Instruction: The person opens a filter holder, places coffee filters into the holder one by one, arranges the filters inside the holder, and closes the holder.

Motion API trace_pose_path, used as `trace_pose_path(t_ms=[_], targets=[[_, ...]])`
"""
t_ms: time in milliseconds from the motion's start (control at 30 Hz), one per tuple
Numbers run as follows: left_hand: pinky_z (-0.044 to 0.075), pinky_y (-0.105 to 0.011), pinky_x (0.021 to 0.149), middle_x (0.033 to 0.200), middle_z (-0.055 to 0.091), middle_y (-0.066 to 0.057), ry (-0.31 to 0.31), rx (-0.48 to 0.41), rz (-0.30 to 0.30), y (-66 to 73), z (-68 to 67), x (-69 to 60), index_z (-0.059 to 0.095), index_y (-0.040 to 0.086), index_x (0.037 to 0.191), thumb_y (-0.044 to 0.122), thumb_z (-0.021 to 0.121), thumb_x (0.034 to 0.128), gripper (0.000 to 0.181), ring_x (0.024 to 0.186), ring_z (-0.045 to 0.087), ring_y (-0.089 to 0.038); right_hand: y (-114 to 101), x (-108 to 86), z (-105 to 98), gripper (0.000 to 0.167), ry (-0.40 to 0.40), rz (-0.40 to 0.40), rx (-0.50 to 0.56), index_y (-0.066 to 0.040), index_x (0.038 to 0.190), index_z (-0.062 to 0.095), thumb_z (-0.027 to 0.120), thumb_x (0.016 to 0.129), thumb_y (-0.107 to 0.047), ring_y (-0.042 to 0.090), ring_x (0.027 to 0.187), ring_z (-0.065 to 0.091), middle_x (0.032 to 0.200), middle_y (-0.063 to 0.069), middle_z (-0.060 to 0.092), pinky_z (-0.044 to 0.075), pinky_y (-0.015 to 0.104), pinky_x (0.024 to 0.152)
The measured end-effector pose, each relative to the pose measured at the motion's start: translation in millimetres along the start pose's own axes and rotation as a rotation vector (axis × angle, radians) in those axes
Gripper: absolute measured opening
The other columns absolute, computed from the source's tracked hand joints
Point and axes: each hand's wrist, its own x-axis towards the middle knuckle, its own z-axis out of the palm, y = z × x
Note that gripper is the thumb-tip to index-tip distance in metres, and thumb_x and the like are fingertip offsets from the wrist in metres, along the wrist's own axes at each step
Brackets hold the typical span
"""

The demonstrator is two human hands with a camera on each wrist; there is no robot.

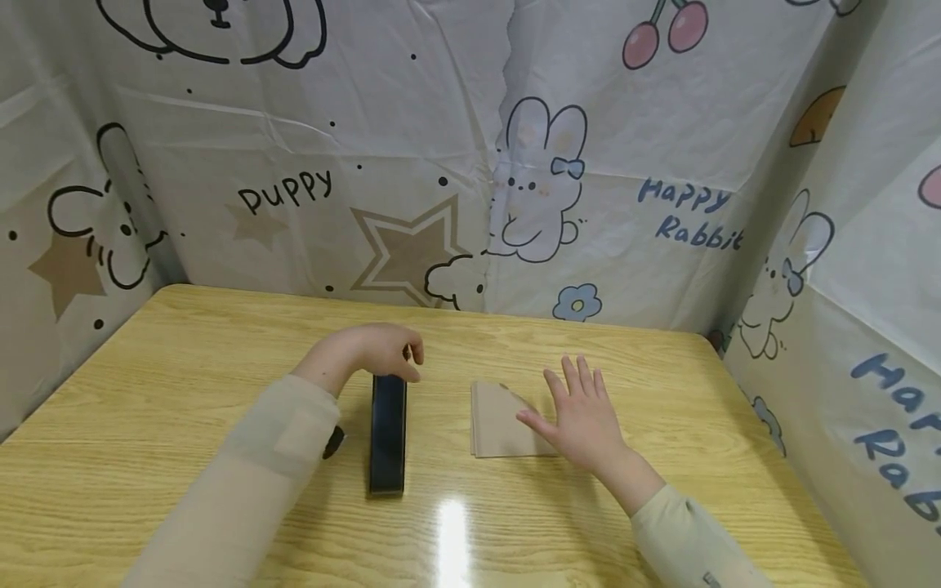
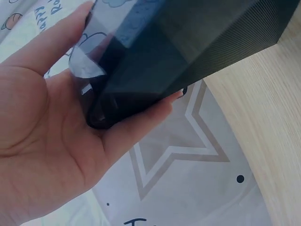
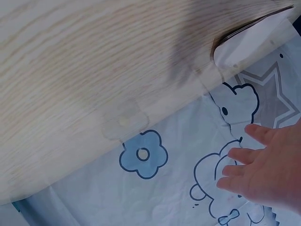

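Note:
A long black box [image 1: 388, 437] stands on the table, its far end in my left hand [image 1: 382, 349]. The left wrist view has that hand [image 2: 61, 136] around the end of the glossy black box [image 2: 155, 52], thumb on one side and fingers on the other. To the right lies a thin stack of light brown cards [image 1: 507, 425]. My right hand [image 1: 584, 420], fingers spread, is over the stack's right side, covering part of it. In the right wrist view this hand [image 3: 270, 167] holds nothing, and the cards [image 3: 254, 42] show at the upper right.
A small black thing [image 1: 334, 442] lies left of the box, partly hidden by my left sleeve. The wooden table [image 1: 220, 359] ends at a printed cloth [image 1: 412, 180] hanging behind it, with more cloth at both sides.

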Motion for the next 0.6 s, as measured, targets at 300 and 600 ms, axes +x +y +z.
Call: trace_pose_path(t_ms=[300,600], targets=[[0.039,-0.027,0.064,0.087,0.059,-0.002,0.114,0.083,-0.007,1.0,6.7,-2.0,0.061,0.011,0.094,0.034,0.062,0.089,0.023,0.071,0.049,-0.015,-2,-1.2,2,0.077,-0.001,-0.003,0.004,-0.001,0.136,0.045,0.052,0.086,-0.059,0.044,0.14,0.016,0.148,0.027,0.028,0.014,0.057,0.113],[0.038,-0.027,0.062,0.079,0.057,-0.001,0.163,0.065,-0.028,3.5,12.3,-2.7,0.06,0.013,0.087,0.036,0.064,0.0878,0.024,0.068,0.048,-0.015,-7,-1.2,0,0.074,0.008,-0.003,0.049,-0.001,0.136,0.045,0.053,0.087,-0.056,0.045,0.138,0.021,0.146,0.026,0.033,0.014,0.058,0.113]])
